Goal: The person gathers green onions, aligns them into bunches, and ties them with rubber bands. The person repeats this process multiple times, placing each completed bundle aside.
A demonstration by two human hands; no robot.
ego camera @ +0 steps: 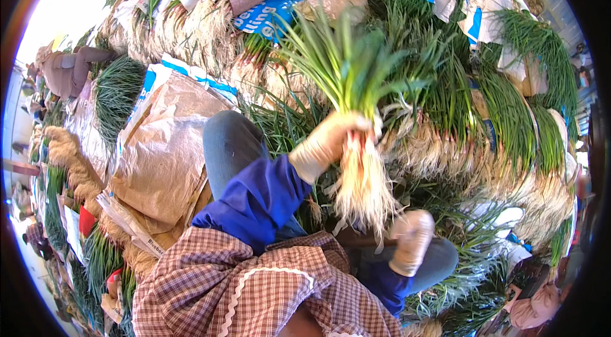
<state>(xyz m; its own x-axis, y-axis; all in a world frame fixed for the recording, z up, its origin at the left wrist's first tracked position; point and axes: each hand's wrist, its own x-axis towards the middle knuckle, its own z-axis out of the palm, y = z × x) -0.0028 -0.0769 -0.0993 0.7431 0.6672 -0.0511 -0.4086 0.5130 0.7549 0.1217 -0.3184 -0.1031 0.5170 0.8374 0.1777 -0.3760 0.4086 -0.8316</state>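
Observation:
My left hand (329, 139), in a thin pale glove, is closed around a bunch of green onions (346, 69). It grips them just above the reddish bulbs, with the green leaves fanned upward and blurred. Their whitish roots (363, 184) hang down in front of me. Lower right, my right hand (414, 239), also gloved, is curled into a blurred fist close to the root tips. No object shows in that fist, and its inner side is hidden.
Rows of green onions with long roots (444, 153) lie ahead and to the right. Brown paper sacks (160, 146) lie at left beside my bent knee (231, 136). Loose leaves (458, 279) spread at lower right. Another person (534, 306) sits there, and one more (71, 69) at far left.

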